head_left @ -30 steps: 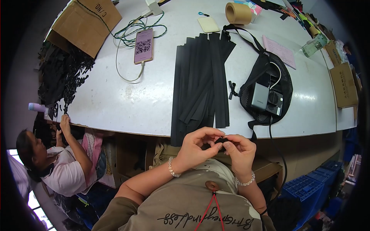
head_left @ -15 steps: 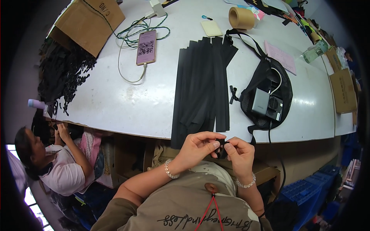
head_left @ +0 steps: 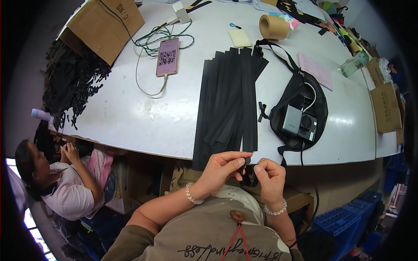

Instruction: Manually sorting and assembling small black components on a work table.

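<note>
Just off the table's near edge, my left hand (head_left: pixel 223 170) pinches a small piece of black strap (head_left: pixel 250 177) between thumb and fingers. My right hand (head_left: pixel 271 175) grips the other end of it, a short way to the right. A dark loop of the strap hangs between the two hands; its ends are covered by my fingers. Right beyond my left hand lies a fanned pile of flat black strips (head_left: pixel 224 104), its lower end reaching the edge. A small knotted black piece (head_left: pixel 262 112) rests to the right of the pile.
A black mesh bag (head_left: pixel 320 106) with a grey power bank (head_left: pixel 292 120) lies at right. A phone (head_left: pixel 167 57) on a cable lies left of the strips. Farther off are a cardboard box (head_left: pixel 102 28), black straps (head_left: pixel 72 80) and a tape roll (head_left: pixel 273 27). A co-worker (head_left: pixel 74 187) sits at left.
My hands have drawn slightly apart, opening a gap between the fingertips with the black strap looped below. The whole view has shifted a little, so the table things sit lower.
</note>
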Demonstrator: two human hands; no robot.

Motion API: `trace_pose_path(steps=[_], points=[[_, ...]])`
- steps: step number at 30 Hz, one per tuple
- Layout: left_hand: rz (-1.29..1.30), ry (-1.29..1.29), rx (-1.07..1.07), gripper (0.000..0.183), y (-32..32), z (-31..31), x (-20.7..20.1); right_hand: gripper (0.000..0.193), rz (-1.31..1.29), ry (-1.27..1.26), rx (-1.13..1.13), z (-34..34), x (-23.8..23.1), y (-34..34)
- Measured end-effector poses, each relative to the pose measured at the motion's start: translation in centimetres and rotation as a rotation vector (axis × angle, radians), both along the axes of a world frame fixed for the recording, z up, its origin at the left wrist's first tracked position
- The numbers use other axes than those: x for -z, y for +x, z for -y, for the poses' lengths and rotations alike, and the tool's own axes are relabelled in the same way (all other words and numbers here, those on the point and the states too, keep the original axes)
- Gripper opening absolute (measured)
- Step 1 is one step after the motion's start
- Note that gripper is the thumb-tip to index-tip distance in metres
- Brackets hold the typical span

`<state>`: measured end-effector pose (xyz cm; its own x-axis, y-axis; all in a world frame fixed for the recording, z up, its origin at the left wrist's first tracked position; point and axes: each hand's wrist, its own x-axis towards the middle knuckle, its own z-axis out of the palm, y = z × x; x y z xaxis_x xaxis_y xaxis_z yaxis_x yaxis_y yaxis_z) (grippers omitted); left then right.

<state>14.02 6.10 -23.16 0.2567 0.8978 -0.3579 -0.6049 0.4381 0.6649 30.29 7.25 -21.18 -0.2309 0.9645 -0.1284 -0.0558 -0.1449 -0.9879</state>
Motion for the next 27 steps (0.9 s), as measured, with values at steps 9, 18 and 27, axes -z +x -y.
trace_pose_path(steps=[9,18,27], points=[[-0.070,0.029,0.019,0.022,-0.05,0.32,0.20,0.017,-0.004,-0.030,-0.046,-0.52,0.20,0.14],[-0.131,0.058,0.038,0.021,-0.26,0.35,0.27,0.016,-0.060,-0.102,-0.085,-0.47,0.42,-0.03],[-0.199,0.064,0.037,0.019,-0.37,0.21,-0.19,0.017,0.013,-0.042,-0.074,-0.57,0.32,-0.15]])
